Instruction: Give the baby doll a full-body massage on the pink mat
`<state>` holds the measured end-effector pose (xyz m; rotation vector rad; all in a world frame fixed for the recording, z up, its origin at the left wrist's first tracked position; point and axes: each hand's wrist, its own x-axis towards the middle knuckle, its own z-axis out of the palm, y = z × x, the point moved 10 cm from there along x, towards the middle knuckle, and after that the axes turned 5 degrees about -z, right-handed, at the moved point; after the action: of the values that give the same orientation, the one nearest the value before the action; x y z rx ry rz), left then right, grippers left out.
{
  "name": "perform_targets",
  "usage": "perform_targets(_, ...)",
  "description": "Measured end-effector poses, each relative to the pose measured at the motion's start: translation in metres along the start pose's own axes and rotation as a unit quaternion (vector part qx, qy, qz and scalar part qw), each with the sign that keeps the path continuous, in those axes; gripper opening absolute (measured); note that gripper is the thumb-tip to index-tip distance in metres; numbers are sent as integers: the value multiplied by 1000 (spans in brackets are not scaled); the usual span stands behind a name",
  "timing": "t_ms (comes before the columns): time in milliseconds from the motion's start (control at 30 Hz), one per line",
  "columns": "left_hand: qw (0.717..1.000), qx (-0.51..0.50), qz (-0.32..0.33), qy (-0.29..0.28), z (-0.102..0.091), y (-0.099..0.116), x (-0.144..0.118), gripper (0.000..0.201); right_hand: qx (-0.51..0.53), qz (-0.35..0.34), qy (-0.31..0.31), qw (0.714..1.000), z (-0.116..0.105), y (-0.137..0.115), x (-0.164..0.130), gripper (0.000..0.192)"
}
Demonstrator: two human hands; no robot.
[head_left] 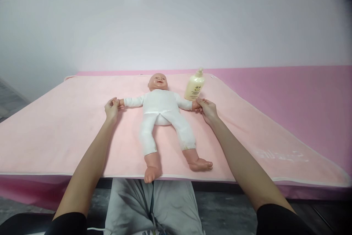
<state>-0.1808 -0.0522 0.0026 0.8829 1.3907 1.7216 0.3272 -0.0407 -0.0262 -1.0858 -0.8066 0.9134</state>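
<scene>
a baby doll [162, 117] in a white suit lies face up on a pink blanket [55, 132] spread over the table, arms out to the sides; the left hand [111, 109] is closed around one doll hand, the right hand [206, 109] around the other; a cream pump bottle [194, 85] stands just behind the right hand.

Bottle [194, 86] label — print too small to read.
</scene>
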Motion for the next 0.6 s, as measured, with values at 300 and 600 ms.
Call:
perform_targets(300, 1000, 4, -5, 16, -3, -3, 2, 20, -22, 13, 14, 1000, -5, 5, 1, 28)
perform_targets(600, 999, -19, -31, 29, -5, -5, 2, 30, 6, 31, 82, 996, -15, 8, 5, 43)
